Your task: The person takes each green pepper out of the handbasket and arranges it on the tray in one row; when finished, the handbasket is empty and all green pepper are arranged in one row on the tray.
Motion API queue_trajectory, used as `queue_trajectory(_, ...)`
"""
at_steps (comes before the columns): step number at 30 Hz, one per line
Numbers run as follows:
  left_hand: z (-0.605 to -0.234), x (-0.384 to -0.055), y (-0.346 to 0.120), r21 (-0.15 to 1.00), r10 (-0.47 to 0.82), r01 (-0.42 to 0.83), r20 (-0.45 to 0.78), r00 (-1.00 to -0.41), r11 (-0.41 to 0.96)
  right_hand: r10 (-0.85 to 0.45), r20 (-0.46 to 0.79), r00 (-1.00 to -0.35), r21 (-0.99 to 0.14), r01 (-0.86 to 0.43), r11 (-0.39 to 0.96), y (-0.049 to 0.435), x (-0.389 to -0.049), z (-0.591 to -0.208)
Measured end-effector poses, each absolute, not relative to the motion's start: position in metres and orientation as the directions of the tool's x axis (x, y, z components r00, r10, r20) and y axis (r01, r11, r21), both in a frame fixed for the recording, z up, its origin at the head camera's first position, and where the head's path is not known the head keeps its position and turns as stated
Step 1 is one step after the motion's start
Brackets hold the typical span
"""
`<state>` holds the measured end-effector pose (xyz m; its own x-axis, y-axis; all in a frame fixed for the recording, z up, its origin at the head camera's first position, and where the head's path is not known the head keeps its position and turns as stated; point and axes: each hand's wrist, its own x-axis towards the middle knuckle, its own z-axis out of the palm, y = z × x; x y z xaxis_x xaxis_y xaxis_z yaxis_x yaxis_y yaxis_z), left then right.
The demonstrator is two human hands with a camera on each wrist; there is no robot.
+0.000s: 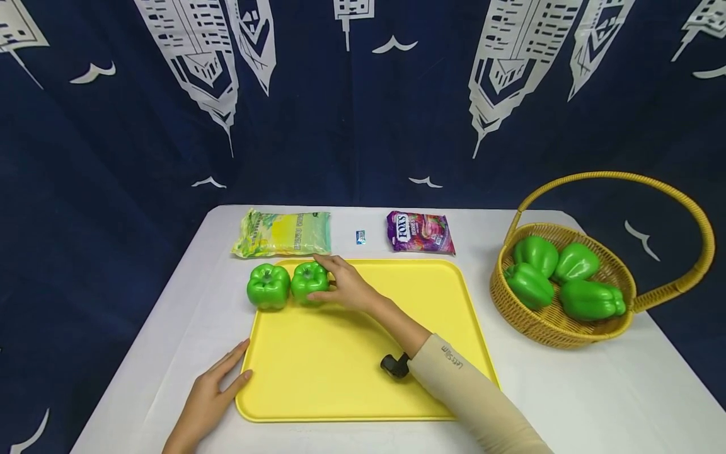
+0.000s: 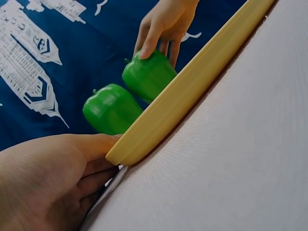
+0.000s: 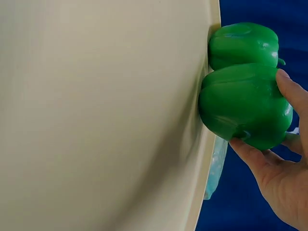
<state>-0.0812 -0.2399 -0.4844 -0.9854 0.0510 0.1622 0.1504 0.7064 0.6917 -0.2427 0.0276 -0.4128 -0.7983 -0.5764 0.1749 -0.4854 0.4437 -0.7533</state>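
My right hand (image 1: 351,287) grips a green bell pepper (image 3: 245,103) near the tray's far left corner, thumb and fingers spread around its sides. Right beside it, to the left, a second green bell pepper (image 1: 268,286) stands upright at the corner of the yellow tray (image 1: 340,353). At the tray's left edge, my left hand (image 1: 207,397) touches the rim with its thumb and fingertips, the fingers fairly straight. The left wrist view shows that hand (image 2: 48,178) against the tray's rim (image 2: 159,125), with both peppers beyond it.
A wicker basket (image 1: 510,315) with a tall handle stands at the right and holds several green bell peppers. Behind the tray lie a green-yellow packet (image 1: 283,233), a small blue sachet (image 1: 360,237) and a purple FOX'S bag (image 1: 421,232). A dark patterned cloth (image 1: 351,126) hangs behind the table.
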Motion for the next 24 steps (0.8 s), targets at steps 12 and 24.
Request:
queue_trajectory(12,-0.4839,-0.0815,-0.2411,0.685,0.058,0.157,0.165,-0.985,0.712,-0.589,0.184,-0.787,-0.724,-0.514,0.461,0.0195,-0.2414,-0.4142)
queue_trajectory(24,-0.4835,-0.0809,-0.2409,0.694,0.058,0.173,0.186,-0.981,0.699,-0.587,0.183,-0.789,-0.626,-0.554,0.549,0.0281,-0.2394,-0.4083)
